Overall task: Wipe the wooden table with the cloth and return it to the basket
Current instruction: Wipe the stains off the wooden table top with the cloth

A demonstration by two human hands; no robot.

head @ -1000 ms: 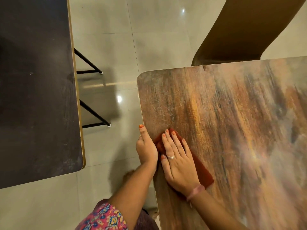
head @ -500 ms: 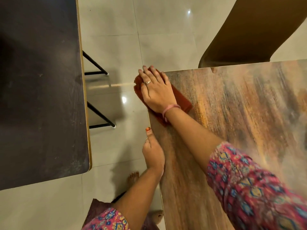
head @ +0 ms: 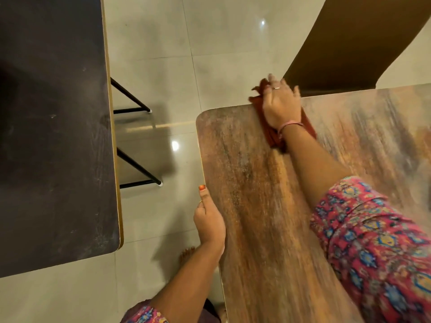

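The wooden table (head: pixel 268 206) fills the right half of the head view, its rounded far-left corner near the middle. A dark red cloth (head: pixel 274 138) lies at the table's far edge, partly hanging over it. My right hand (head: pixel 281 104) presses flat on the cloth, fingers reaching past the edge. My left hand (head: pixel 208 221) grips the table's left edge, thumb on top and fingers hidden under it. No basket is in view.
A dark table (head: pixel 51 136) with black metal legs (head: pixel 137 169) stands to the left across a strip of pale tiled floor (head: pixel 158 54). A brown chair back (head: pixel 349 43) rises behind the wooden table's far edge. My bare foot (head: pixel 186 252) shows below.
My right hand has slid the cloth from the near-left edge up to the far-left corner, then right along the far edge. My left hand stays on the table's left edge.
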